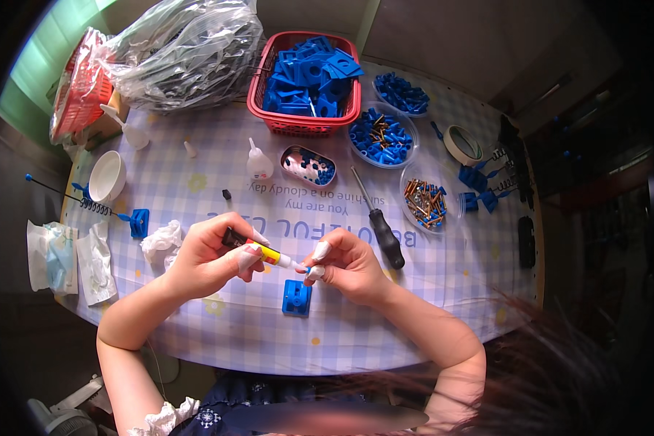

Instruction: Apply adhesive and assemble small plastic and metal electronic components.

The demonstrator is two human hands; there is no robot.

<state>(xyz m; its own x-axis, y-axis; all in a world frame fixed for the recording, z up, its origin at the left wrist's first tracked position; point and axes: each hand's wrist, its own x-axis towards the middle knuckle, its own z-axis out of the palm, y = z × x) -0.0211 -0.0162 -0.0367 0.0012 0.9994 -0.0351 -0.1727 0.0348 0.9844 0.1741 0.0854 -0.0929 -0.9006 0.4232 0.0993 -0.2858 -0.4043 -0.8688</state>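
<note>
My left hand is closed around a small glue tube, black and yellow with a white nozzle. The nozzle points right, up against the fingertips of my right hand. Those fingertips, wrapped in white tape, pinch a small blue plastic piece, mostly hidden by the fingers. White wrapping also covers fingertips of my left hand. Just below both hands, a blue plastic block with a raised middle lies on the checked tablecloth.
Behind stand a red basket of blue parts, tubs of blue pieces and screws, and a small tin. A screwdriver lies right of my hands; crumpled tissue and a white bowl are left.
</note>
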